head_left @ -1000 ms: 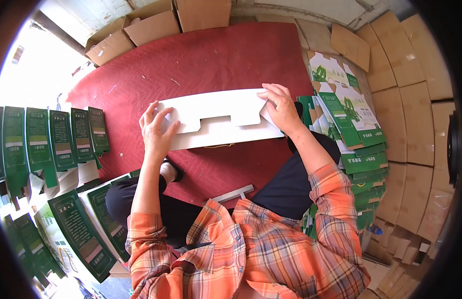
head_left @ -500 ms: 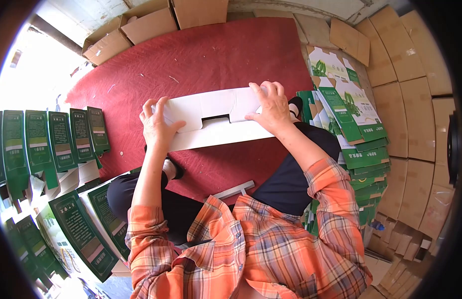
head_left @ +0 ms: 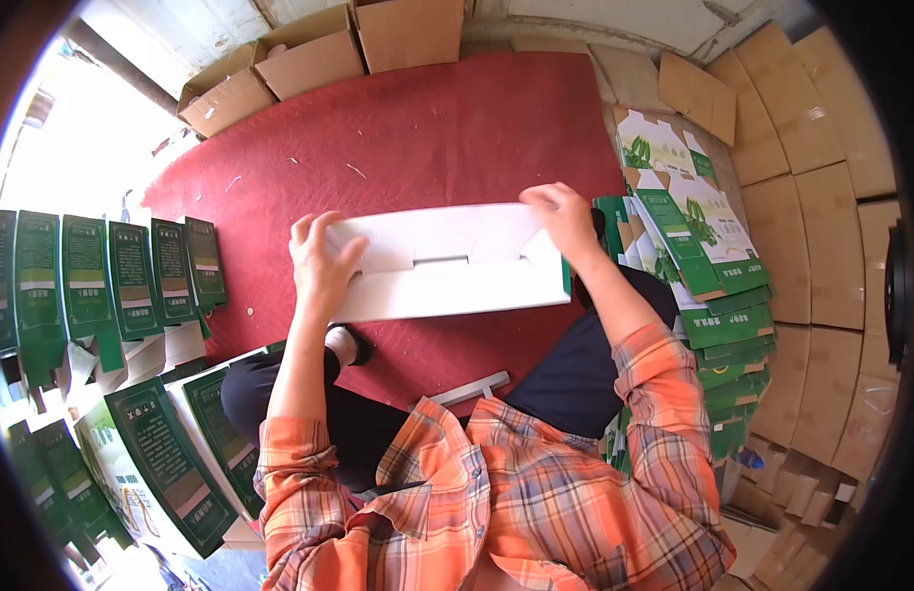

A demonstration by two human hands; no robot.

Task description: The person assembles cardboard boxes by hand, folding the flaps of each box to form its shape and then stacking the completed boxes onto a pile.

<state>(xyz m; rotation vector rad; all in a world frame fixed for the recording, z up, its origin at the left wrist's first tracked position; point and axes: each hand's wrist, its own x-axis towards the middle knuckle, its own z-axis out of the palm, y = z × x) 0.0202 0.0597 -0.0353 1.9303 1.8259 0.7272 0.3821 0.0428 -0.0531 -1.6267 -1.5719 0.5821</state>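
A cardboard box [head_left: 447, 289], white on the side facing me with a narrow green edge at its right end, is held across in front of me above the floor. At its left end, my left hand [head_left: 324, 264] grips the box with the thumb over a flap. My right hand [head_left: 567, 219] is closed on the far right corner, its fingertips partly hidden. Between the hands the white flaps lie folded inward, with a narrow dark slot where they meet the near panel.
Flattened green-and-white cartons [head_left: 723, 305] are stacked at my right. Several formed green boxes [head_left: 132, 276] stand at my left. Brown cartons [head_left: 309, 59] line the back, and more brown cartons [head_left: 831, 236] form a wall on the right. A red mat [head_left: 457, 128] covers the floor.
The box's flaps have folded further in, and the slot has narrowed. My right hand has shifted outward to the corner; the box sits slightly lower and further right in view.
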